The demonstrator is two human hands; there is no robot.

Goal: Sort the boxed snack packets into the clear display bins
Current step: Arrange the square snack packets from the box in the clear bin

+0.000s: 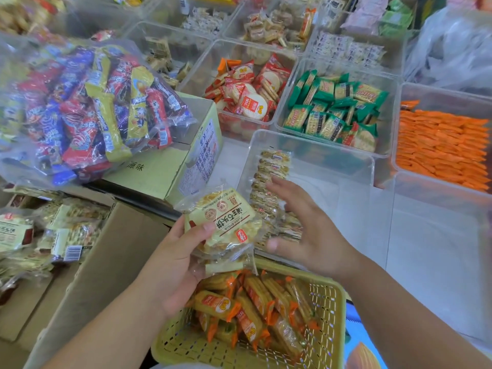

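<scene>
Left hand [173,265]: curled round a small stack of pale-yellow, clear-wrapped cracker packets [222,222]. Thumb pressed on the printed top face, fingers underneath. Stack held roughly flat, just left of the near-left corner of the clear plastic display bin [372,169] and above the far rim of the yellow-green perforated plastic basket [330,310].

Right hand [314,233]: palm down, fingers spread and nearly straight, gripping nothing. Fingertips at a row of matching packets [273,169] standing on edge along the bin's left wall; actual contact with the row hard to tell. More such packets lying looser in the bin's near-left corner, partly hidden under the hand.

Held stack and row close together, with only the bin's wall between them.

In the basket: orange-ended biscuit packets [255,307], jumbled.

Far left: loose pale-yellow packets [32,233] piled by brown cardboard flaps [114,251].

Behind the left hand: pale-green printed carton [170,166], with a clear bag of red, blue and yellow snack bars [80,107] resting on it.

Farther bins: red-and-white round cracker packets [250,94], green packets [332,110], orange packets [439,150].
</scene>
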